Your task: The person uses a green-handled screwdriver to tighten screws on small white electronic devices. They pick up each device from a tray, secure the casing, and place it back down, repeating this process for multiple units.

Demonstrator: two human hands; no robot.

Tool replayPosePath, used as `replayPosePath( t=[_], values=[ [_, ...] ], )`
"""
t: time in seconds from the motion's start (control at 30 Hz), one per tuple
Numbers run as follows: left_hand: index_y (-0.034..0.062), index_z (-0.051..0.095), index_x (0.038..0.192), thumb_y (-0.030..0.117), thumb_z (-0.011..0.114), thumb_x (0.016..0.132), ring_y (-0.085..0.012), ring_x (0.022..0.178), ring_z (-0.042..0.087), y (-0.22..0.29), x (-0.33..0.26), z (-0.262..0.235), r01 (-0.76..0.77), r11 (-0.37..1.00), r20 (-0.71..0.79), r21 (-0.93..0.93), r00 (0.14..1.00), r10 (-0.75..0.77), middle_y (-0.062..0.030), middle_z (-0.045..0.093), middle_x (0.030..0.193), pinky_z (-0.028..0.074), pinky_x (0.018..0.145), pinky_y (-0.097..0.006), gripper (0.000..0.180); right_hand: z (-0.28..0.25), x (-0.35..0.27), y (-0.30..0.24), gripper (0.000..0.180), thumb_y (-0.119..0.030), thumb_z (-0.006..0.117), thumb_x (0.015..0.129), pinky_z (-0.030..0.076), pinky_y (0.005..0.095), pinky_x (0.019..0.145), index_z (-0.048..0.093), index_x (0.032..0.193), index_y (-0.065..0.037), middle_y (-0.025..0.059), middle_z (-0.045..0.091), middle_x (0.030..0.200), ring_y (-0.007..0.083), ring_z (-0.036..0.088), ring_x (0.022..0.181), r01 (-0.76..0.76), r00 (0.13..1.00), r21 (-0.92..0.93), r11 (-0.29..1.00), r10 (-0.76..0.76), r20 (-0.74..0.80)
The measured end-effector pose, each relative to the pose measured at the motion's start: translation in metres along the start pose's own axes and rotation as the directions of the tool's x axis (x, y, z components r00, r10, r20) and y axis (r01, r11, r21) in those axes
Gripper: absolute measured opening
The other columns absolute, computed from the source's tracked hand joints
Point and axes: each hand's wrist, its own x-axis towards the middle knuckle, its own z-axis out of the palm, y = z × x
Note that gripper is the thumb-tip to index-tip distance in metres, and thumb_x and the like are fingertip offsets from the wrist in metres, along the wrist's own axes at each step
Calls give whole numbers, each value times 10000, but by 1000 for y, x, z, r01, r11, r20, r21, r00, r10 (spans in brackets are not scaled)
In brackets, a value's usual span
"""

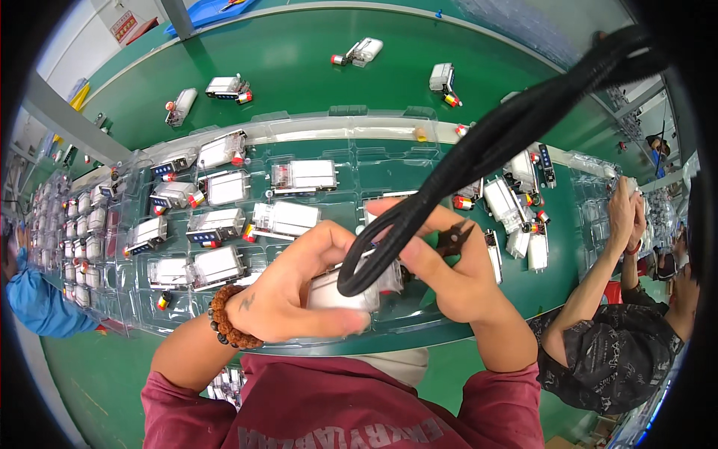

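Observation:
My left hand (280,299) is closed around a white block-shaped device (329,294) with a clear plastic end, held low over the near edge of the table. My right hand (467,280) is at the clear end of that device, thumb and forefinger close to it. Tucked in the same hand is a small pair of dark pliers (453,239), its jaws sticking out past the fingers. Whether the right fingertips touch the device cannot be made out, because a black looped cord (426,202) crosses in front.
Clear plastic trays (359,161) holding several similar white devices (313,175) cover the green table. More units (366,51) lie on the green strip behind. At right, a co-worker's hands (624,217) are over other trays; a blue sleeve (45,299) shows at left.

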Motion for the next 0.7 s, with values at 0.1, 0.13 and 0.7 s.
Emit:
replayPosePath(
  t=[0.1,0.13,0.7],
  values=[
    [-6,449,1254,172,577,995,-218,968,657,-9,3,-4,-58,994,28,-88,998,60,-158,625,1121,527,812,-336,339,-1,2,-1,409,-231,551,1034,521,288,755,517,1362,11,76,659,1020,118,622,908,-63,998,135,989,61,18],
    [-13,456,1261,219,541,1011,-218,965,658,-10,4,-4,-36,993,6,-111,999,37,-162,629,1117,528,809,-337,352,-2,1,-1,394,-225,556,1030,516,284,757,533,1343,13,70,659,1007,114,619,902,-71,997,128,989,71,2],
    [-23,511,1310,502,349,1040,-227,762,619,-22,8,-3,-92,979,-328,-183,944,28,-164,657,1034,503,672,-344,613,-3,-1,6,256,-7,694,880,486,232,730,646,1132,-8,28,629,967,93,610,882,-87,990,-29,996,83,-113]
  ],
)
